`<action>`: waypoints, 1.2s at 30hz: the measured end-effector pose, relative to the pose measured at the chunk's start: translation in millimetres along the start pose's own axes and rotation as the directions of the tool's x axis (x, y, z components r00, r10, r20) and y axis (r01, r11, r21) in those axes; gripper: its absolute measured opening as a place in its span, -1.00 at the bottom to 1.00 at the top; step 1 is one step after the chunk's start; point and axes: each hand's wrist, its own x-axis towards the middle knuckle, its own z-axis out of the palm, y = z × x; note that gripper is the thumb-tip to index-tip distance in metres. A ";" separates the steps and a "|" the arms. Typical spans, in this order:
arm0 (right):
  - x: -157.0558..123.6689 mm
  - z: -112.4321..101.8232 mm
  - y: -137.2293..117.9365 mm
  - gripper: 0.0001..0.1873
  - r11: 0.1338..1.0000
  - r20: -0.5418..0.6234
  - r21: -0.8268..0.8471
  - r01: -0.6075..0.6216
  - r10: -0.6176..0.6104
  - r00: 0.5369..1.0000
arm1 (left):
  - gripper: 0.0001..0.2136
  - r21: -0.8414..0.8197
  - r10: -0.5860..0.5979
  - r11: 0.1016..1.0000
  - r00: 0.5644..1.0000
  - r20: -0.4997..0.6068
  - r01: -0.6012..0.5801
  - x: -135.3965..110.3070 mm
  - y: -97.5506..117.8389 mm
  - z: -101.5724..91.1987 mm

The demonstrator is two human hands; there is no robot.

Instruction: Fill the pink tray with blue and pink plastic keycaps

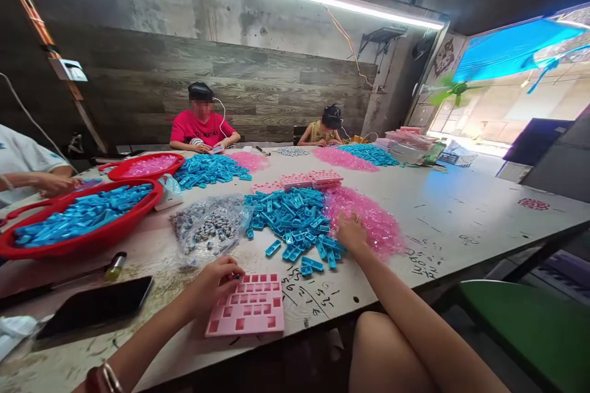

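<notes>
My left hand (216,282) rests on the upper left corner of a pink plastic tray (251,310) with rows of square pockets, its fingers curled and pinched at the tray's edge. My right hand (351,231) reaches forward with fingers spread, lying at the seam between a heap of blue plastic pieces (295,218) and a heap of pink translucent pieces (369,221). A few loose blue pieces (313,264) lie between the heap and the tray. What the left fingers pinch is too small to name.
A clear bag of small grey parts (209,227) sits left of the blue heap. Red basins (83,221) hold blue and pink pieces. A black phone (96,307) lies near the front left. Stacked pink trays (304,181) stand behind. Three other people sit round the table.
</notes>
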 end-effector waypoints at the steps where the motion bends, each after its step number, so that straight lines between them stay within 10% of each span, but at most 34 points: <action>1: 1.9 4.3 5.1 -0.42 1.000 0.009 -0.001 0.000 0.000 1.000 | -0.81 0.000 0.000 1.000 1.000 0.004 0.000 0.1 0.4 -0.2; 36: 10.7 23.0 12.8 -0.74 0.960 -0.233 0.216 0.177 -0.125 0.964 | -0.81 0.003 0.002 1.000 1.000 0.020 -0.002 -1.3 6.7 -2.3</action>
